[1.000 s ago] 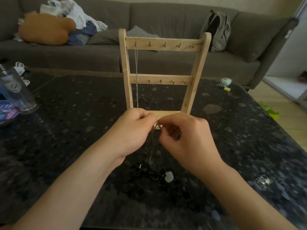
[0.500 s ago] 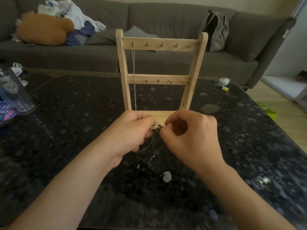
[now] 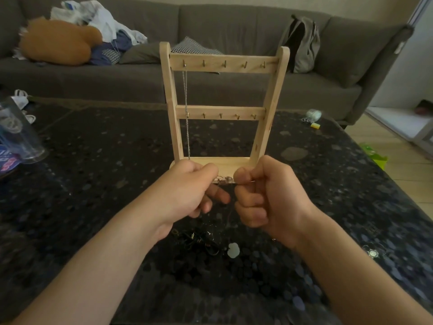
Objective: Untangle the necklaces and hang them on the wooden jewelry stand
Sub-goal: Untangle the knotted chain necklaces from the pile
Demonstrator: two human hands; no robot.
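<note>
At frame centre, left hand (image 3: 187, 193) and right hand (image 3: 269, 198) pinched chain (image 3: 223, 178), stretched horizontally between them; tangle (image 3: 203, 242) lay below, stand (image 3: 220, 112) just behind.

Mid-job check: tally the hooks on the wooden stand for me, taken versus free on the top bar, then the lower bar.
Top bar, hook holding a necklace: 1
Top bar, free hooks: 4
Lower bar, free hooks showing: 4; the necklace may hide another
Total showing: 9
</note>
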